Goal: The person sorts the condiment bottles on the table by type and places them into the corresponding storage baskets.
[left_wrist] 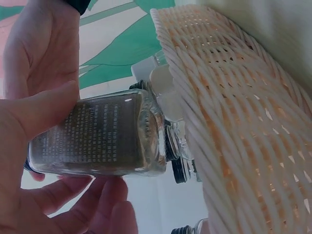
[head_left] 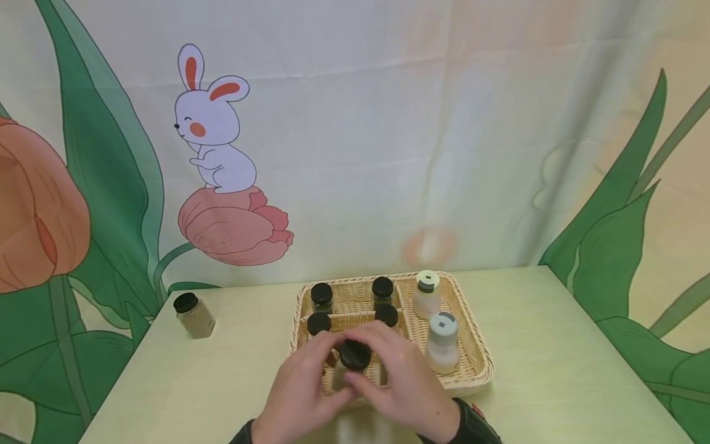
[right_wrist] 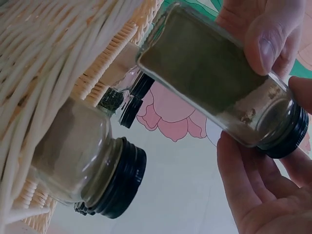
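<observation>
Between both hands is a glass spice jar (head_left: 342, 374) with a black lid (head_left: 355, 354), filled with grey-brown powder. My left hand (head_left: 302, 385) holds it around the body, and the left wrist view shows the thumb lying across the printed side of the jar (left_wrist: 97, 136). From the other side my right hand (head_left: 410, 379) grips it near the lid, its fingers partly behind the glass in the right wrist view. The jar is over the front part of a wicker basket (head_left: 482, 364), and the hands hide part of the compartments behind them.
More black-lidded jars (head_left: 322, 296) stand in the basket's left compartments. Its right compartment holds two pale-capped bottles (head_left: 442, 342). Another black-lidded spice jar (head_left: 195, 317) is on the table at far left. A printed curtain (head_left: 355, 154) hangs behind the table.
</observation>
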`<state>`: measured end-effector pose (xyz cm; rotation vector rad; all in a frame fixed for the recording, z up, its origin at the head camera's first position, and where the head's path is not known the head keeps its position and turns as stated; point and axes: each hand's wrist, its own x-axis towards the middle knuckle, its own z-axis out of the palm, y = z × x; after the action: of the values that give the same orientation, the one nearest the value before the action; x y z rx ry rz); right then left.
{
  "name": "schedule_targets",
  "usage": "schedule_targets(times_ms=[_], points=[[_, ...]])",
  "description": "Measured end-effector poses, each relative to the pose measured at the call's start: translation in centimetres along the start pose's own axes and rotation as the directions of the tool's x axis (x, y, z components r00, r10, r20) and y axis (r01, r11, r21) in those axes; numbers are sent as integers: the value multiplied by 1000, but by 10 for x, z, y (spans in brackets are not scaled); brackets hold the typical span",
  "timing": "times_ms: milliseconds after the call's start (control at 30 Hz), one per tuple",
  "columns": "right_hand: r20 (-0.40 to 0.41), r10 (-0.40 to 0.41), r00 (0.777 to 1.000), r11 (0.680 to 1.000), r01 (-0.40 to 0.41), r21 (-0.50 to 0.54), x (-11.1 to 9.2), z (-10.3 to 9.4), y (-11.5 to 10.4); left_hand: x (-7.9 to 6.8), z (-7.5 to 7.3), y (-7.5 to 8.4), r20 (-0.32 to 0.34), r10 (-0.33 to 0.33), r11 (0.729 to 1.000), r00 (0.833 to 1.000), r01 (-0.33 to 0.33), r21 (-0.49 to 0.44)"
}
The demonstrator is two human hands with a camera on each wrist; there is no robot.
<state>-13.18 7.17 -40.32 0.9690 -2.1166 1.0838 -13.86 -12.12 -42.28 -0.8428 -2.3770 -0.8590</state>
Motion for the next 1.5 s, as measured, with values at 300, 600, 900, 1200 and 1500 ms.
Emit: schedule_targets(times_ms=[300, 600, 900, 1200, 1500], points=[[-19, 36, 999, 999, -36, 22, 0, 1, -3, 1, 2, 1, -27, -16, 1000, 999, 16, 3], [-67, 59, 996, 998, -61, -22, -1, 1, -3, 0, 3, -1, -36, -35, 999, 999, 36, 28], [-63, 65, 996, 998, -66, -8, -1, 3, -4, 0, 3, -1, -51, -40, 998, 998, 42, 40], [-71, 53, 996, 999, -52, 18, -1, 3, -5, -1, 4, -1, -18, -81, 996, 997, 82, 45], [-76, 55, 996, 998, -54, 16, -1, 3, -5, -2, 4, -1, -8, -97, 994, 995, 97, 44]])
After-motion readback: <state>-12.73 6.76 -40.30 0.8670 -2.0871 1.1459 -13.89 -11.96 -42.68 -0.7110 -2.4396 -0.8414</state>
